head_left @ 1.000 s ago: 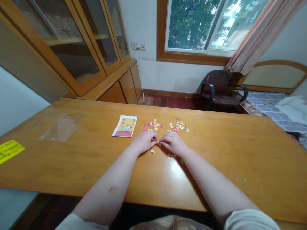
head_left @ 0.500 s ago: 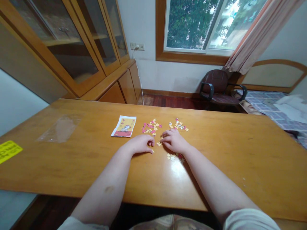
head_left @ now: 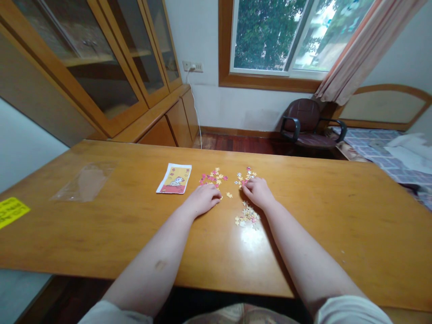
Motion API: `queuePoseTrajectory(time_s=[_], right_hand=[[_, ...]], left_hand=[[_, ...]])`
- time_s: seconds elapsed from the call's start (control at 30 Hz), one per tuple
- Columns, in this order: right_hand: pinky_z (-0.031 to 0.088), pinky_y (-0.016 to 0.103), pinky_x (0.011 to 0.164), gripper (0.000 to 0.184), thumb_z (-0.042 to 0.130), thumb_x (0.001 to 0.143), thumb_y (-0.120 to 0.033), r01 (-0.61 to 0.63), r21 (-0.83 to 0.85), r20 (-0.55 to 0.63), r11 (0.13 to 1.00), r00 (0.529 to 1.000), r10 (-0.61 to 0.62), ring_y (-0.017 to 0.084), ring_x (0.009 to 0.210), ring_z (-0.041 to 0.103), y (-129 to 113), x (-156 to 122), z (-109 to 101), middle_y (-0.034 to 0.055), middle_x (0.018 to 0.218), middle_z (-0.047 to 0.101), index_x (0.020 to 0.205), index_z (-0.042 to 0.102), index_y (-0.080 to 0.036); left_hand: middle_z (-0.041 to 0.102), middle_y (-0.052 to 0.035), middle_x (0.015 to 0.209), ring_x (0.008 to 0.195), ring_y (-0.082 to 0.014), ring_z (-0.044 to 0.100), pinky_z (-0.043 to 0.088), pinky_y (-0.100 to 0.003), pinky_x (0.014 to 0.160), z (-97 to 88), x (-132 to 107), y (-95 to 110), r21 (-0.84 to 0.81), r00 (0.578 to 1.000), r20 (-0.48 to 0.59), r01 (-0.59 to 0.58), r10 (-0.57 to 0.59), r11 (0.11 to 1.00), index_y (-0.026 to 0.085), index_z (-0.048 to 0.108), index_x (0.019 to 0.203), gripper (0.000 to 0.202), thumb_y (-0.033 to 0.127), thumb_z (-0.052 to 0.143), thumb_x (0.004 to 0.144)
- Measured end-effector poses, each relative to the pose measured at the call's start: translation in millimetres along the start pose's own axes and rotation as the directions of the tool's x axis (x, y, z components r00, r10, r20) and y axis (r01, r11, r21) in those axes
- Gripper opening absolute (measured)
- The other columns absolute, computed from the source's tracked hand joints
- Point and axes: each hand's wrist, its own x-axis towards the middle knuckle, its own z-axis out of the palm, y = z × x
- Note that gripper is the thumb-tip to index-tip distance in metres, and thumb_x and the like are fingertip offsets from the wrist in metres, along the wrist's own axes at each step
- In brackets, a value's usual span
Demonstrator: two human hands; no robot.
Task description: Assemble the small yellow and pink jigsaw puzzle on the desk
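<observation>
Small jigsaw puzzle pieces lie on the wooden table in separate groups. My left hand (head_left: 205,199) is closed at the near edge of the left group (head_left: 213,176), with a bit of a yellow puzzle piece (head_left: 221,198) showing at its fingertips. Curled over the near side of the right group (head_left: 240,178), my right hand (head_left: 259,192) has its fingertips down among the pieces; what they pinch is hidden. One loose yellow piece (head_left: 229,195) rests between the hands. Closer to me lies a third group (head_left: 248,215) of mostly pale pieces.
A picture card (head_left: 174,178) with an animal on yellow and pink lies left of the pieces. Further left are a clear plastic bag (head_left: 88,181) and a yellow label (head_left: 12,211). Beyond the table stand a cabinet (head_left: 148,105) and an office chair (head_left: 308,123).
My right hand has moved right and away from the middle to the right group, uncovering more of the near group. My left hand has shifted forward and slightly right.
</observation>
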Motion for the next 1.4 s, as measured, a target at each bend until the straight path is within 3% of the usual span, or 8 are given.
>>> queuePoseTrajectory(time_s=[0.27,0.43,0.53,0.8,0.97,1.1,1.27,1.4], right_hand=[[0.041,0.027,0.079,0.025,0.05,0.092,-0.032,-0.092,0.162,-0.025,0.983,0.995,0.097,0.016,0.085,0.06,-4,1,-4,0.0049,0.087,0.07,0.09,0.073,-0.02],[0.041,0.026,0.06,0.011,0.067,0.077,-0.031,-0.285,0.053,0.31,0.957,0.916,0.256,0.017,0.069,0.063,-5,-4,-34,0.0036,0.079,0.073,0.081,0.075,-0.024],[0.039,0.027,0.056,0.01,0.069,0.072,-0.028,-0.316,-0.073,0.383,0.946,0.867,0.319,0.018,0.065,0.062,-11,-8,-43,0.0051,0.076,0.073,0.078,0.076,-0.024],[0.042,0.027,0.064,0.016,0.062,0.08,-0.022,-0.096,-0.055,0.306,0.994,0.946,0.109,0.019,0.075,0.064,-27,-22,-25,0.0056,0.087,0.073,0.086,0.077,-0.024],[0.045,0.024,0.073,0.013,0.062,0.083,-0.022,-0.129,0.131,0.154,0.983,0.982,0.108,0.016,0.081,0.063,-16,-33,-16,0.0038,0.086,0.072,0.084,0.075,-0.022],[0.043,0.028,0.078,0.021,0.056,0.089,-0.027,-0.152,-0.017,-0.014,0.988,0.988,0.151,0.019,0.083,0.062,-5,-34,-16,0.0061,0.089,0.073,0.089,0.076,-0.021],[0.041,0.029,0.077,0.024,0.053,0.088,-0.022,-0.188,-0.164,0.067,0.968,0.977,0.201,0.02,0.084,0.062,-3,-30,-17,0.0045,0.089,0.074,0.089,0.077,-0.022],[0.042,0.027,0.08,0.025,0.053,0.09,-0.028,-0.133,-0.105,0.129,0.986,0.981,0.146,0.019,0.087,0.063,-4,-34,-29,0.0055,0.095,0.072,0.091,0.077,-0.023]], left_hand=[[0.043,-0.0051,0.144,0.131,-0.0287,0.034,0.022,-0.052,0.112,14.0,1,4,0.084,0.995,-0.066,-0.068,0.074,0.994,0.035,0.062,0.121,0.038,0.043,0.061,0.084],[0.056,-0.0059,0.132,0.128,-0.027,0.04,0.021,-0.052,0.113,9.0,1,-5,0.11,0.985,-0.164,0.071,-0.052,0.991,0.027,0.073,0.099,0.024,0.038,0.053,0.088],[0.058,-0.0062,0.128,0.125,-0.0273,0.043,0.024,-0.052,0.112,4.0,-1,-6,0.095,0.982,-0.167,0.103,-0.086,0.99,0.025,0.073,0.092,0.022,0.037,0.054,0.088],[0.065,-0.0034,0.11,0.112,-0.0236,0.051,0.034,-0.042,0.102,5.5,-2,6,0.044,0.995,-0.071,-0.069,0.072,0.997,0.027,0.071,0.094,0.017,0.025,0.057,0.085],[0.069,-0.0028,0.1,0.102,-0.0225,0.056,0.038,-0.039,0.094,0.0,-1,-7,0.091,1.0,-0.017,0.018,-0.017,0.996,0.026,0.072,0.093,0.02,0.018,0.055,0.085],[0.069,-0.0033,0.097,0.1,-0.0213,0.056,0.039,-0.038,0.093,0.0,2,-11,0.099,0.998,-0.059,0.035,-0.029,0.994,0.024,0.071,0.092,0.018,0.02,0.054,0.087],[0.066,-0.0033,0.095,0.097,-0.0195,0.054,0.039,-0.037,0.092,10.1,2,14,0.036,0.989,-0.072,-0.13,0.133,0.991,0.025,0.071,0.094,0.021,0.023,0.051,0.091],[0.064,-0.0016,0.105,0.102,-0.0205,0.05,0.039,-0.037,0.093,19.3,-2,37,-0.026,0.956,-0.008,-0.293,0.293,0.956,0.033,0.069,0.108,0.026,0.025,0.051,0.091]])
